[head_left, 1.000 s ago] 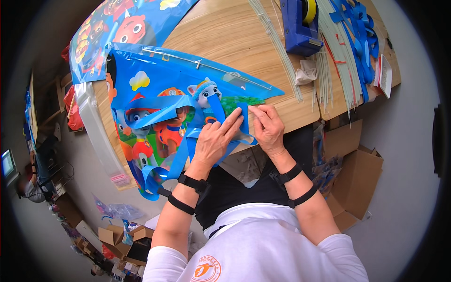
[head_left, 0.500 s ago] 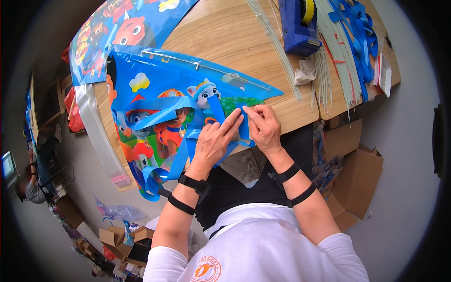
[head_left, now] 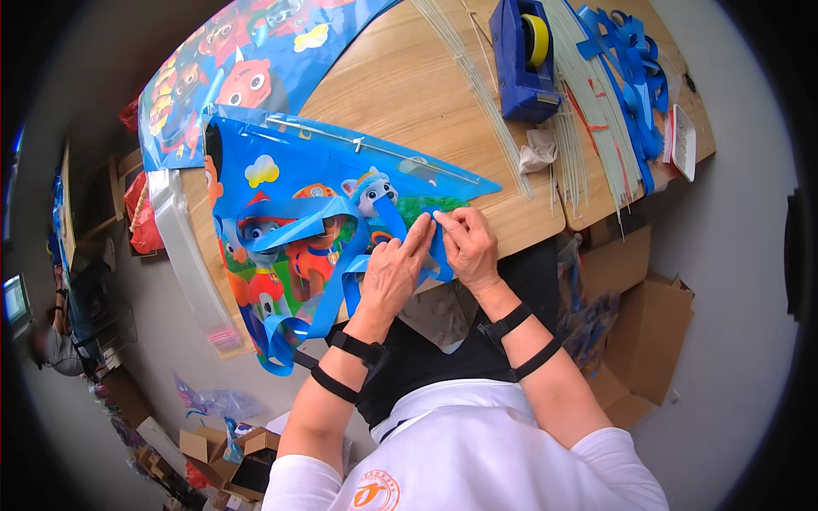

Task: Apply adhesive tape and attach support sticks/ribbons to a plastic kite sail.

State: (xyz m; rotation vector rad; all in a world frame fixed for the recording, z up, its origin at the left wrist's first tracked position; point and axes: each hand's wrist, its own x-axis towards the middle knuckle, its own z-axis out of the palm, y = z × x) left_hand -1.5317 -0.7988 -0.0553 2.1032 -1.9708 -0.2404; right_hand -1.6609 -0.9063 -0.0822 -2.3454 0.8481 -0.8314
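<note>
I could pass a hand over the bare wooden table (head_left: 400, 89) between the printed blue sheet (head_left: 298, 149) and the thin rods (head_left: 471, 72). Farther right, the tape dispenser (head_left: 517, 85) stands in my way, a crumpled white scrap (head_left: 538, 152) near it; ribbon loops (head_left: 330, 305) crowd my left hand (head_left: 390, 277).

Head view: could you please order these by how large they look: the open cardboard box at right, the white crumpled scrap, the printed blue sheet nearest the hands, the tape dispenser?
1. Printed blue sheet
2. Open cardboard box
3. Tape dispenser
4. White crumpled scrap
</note>
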